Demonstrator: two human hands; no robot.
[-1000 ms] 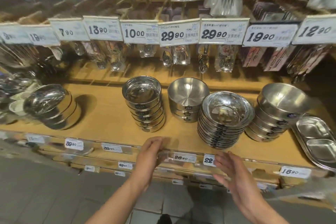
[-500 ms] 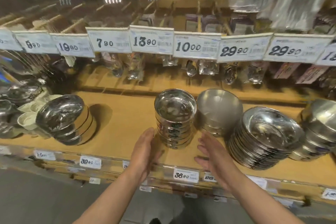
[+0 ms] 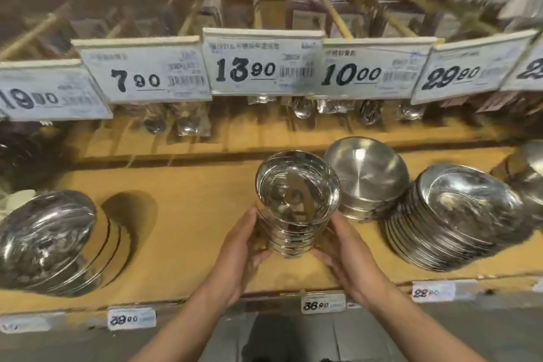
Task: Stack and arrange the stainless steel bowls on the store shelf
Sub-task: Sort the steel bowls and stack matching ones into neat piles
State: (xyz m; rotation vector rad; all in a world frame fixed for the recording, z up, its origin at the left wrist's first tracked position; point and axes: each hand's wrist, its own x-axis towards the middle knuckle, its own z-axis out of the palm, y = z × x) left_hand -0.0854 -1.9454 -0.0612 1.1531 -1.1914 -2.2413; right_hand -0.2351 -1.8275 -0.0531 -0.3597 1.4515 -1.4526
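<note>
A tall stack of small straight-sided steel bowls [image 3: 296, 197] stands on the wooden shelf [image 3: 188, 214], leaning slightly toward me. My left hand [image 3: 239, 253] presses against its left side and my right hand [image 3: 343, 250] against its right side, so both hands clasp the lower bowls. Just right of it sits a short stack of matte steel bowls [image 3: 367, 176], then a tilted stack of shallow shiny bowls [image 3: 452, 214]. A leaning stack of larger bowls [image 3: 47, 238] lies at the far left.
Price cards [image 3: 261, 64] hang in a row above the shelf, with packaged spoons [image 3: 302, 109] behind them. Small price labels [image 3: 323, 304] run along the shelf's front edge. Bare wood lies between the left stack and the held stack. Another bowl stack [image 3: 531, 173] shows at the right edge.
Both hands rose from the shelf's front edge and closed onto the sides of the tall bowl stack. The view moved closer and shifted left.
</note>
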